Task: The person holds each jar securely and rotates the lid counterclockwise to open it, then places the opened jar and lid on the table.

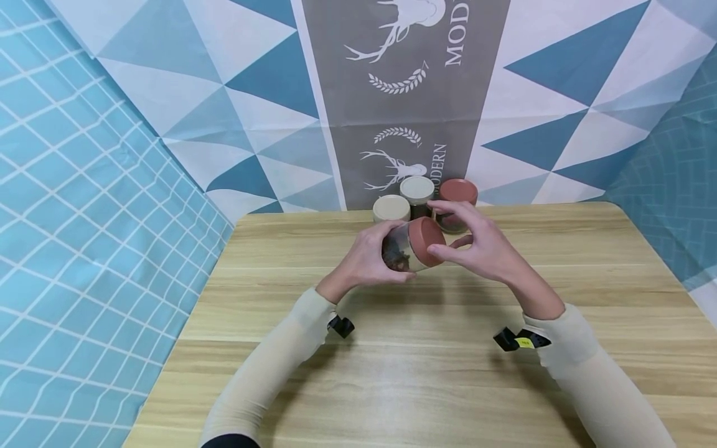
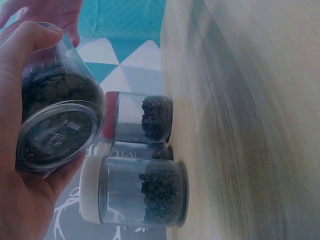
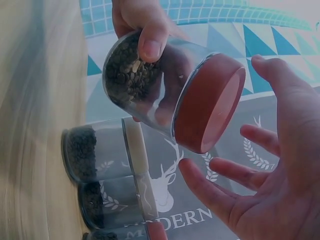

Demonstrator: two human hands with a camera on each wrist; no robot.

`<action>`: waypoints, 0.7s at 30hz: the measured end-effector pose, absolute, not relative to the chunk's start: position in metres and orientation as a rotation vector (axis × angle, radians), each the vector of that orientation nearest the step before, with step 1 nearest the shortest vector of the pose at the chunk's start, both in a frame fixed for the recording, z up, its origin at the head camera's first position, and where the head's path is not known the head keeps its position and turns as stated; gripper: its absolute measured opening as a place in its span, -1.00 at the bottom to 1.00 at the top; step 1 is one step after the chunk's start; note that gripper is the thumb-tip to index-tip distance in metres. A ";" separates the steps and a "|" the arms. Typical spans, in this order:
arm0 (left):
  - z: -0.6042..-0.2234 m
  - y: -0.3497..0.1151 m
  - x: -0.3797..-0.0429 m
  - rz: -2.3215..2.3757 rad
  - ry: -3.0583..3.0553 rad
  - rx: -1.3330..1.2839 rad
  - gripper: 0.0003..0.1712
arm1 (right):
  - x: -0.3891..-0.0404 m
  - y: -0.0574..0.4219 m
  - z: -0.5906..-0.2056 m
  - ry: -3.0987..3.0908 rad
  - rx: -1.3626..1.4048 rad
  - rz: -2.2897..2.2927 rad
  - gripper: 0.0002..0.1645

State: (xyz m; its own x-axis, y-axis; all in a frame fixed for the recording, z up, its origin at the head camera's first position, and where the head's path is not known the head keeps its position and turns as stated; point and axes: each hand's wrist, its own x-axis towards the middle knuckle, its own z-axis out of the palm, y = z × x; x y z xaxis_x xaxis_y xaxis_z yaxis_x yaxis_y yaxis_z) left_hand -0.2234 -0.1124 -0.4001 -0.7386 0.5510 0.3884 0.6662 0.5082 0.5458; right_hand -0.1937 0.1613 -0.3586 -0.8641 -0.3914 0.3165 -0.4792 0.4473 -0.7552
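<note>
My left hand (image 1: pixel 366 256) grips a glass jar (image 3: pixel 135 80) around its side, holding it tilted above the table. Dark, lumpy pieces fill part of the jar, and its red-brown lid (image 3: pixel 207 102) points to the right. Raised marks show on the jar's glass base in the left wrist view. Close to the lid is my right hand (image 1: pixel 484 242), its fingers spread around the lid's end. In the right wrist view these fingers (image 3: pixel 205 192) stand apart from the lid, with nothing in their grasp.
Behind the hands, at the table's (image 1: pixel 392 373) back edge, stand a cream-lidded jar (image 1: pixel 391 208), a white-lidded jar (image 1: pixel 417 188) and a red-lidded jar (image 1: pixel 459 191), each with dark contents. A patterned cloth (image 1: pixel 263 99) hangs just behind them.
</note>
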 end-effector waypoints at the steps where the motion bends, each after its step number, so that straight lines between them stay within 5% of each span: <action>1: -0.400 -0.112 -0.223 -1.043 -2.580 -1.053 0.19 | -0.194 0.161 -0.359 -2.590 0.777 1.405 -0.11; 21: -0.403 -0.110 -0.223 -1.060 -2.581 -1.047 0.16 | -0.192 0.155 -0.360 -2.579 0.802 1.442 -0.11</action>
State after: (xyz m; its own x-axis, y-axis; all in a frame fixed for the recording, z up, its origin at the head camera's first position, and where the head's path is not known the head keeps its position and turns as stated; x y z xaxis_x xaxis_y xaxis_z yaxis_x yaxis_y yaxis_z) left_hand -0.2229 -0.1096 -0.4027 -0.7417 0.5474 0.3876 0.6619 0.5035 0.5553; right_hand -0.1921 0.1550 -0.3597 -0.8597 -0.4034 0.3134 -0.4782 0.4200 -0.7713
